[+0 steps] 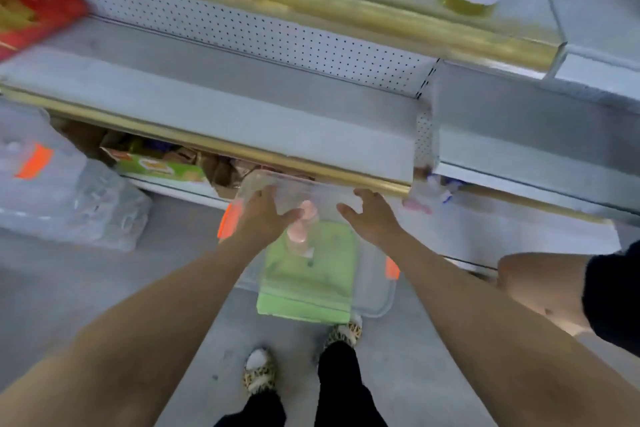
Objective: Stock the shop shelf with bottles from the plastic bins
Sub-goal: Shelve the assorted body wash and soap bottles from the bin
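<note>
Step in hand looked like the pick: both hands were down at the clear plastic bin (381, 295) on the floor, w/ the shelf (207, 107) above it bare. Left hand (266, 215) sat at the bin's far-left rim, thumb out toward the bottle (300, 230) - blur hid whether it gripped anything. Right hand (372, 215) was spread and held nothing. Bottle lay in the bin on a green pad (311, 274), btwn the hands; long axis ran approx. away from the person, pink end prob. toward the shelf. Next move, as I judged it: close round the body, lift clear of the rim, stand it upright on the shelf.
</note>
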The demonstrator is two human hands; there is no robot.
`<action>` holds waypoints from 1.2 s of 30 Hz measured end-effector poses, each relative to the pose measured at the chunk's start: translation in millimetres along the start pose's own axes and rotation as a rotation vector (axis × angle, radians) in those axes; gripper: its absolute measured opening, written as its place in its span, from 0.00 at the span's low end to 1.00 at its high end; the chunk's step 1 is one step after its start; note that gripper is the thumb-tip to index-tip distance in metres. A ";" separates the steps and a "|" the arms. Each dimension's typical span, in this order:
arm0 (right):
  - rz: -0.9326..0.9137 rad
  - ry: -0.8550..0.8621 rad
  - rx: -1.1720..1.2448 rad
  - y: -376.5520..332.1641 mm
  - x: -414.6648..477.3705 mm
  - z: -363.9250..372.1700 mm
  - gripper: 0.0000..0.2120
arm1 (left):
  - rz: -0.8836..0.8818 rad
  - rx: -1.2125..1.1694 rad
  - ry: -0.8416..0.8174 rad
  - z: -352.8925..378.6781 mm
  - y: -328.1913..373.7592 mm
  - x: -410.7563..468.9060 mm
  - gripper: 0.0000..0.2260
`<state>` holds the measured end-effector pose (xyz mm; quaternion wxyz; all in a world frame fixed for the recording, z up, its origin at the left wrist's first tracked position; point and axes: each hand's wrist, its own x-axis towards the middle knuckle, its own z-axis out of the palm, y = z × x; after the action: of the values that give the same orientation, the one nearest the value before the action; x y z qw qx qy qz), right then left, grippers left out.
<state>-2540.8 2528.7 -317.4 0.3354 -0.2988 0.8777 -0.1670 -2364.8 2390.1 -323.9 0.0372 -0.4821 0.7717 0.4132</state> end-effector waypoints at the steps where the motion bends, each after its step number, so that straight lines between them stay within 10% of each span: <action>1: -0.005 -0.045 0.020 6.7 9.9 10.9 0.33 | -0.023 -0.022 -0.049 13.1 -12.1 2.9 0.40; 17: -0.316 -0.258 0.388 40.8 125.0 109.8 0.28 | 0.029 -0.293 0.047 124.4 -91.0 47.7 0.29; 36: -0.236 -0.144 0.451 39.4 106.6 119.4 0.24 | -0.054 -0.303 0.074 87.5 -95.8 34.9 0.15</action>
<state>-2538.4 2480.0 -474.9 0.4332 -0.3279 0.7514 -0.3745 -2339.1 2405.6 -454.8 -0.0532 -0.5178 0.6879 0.5059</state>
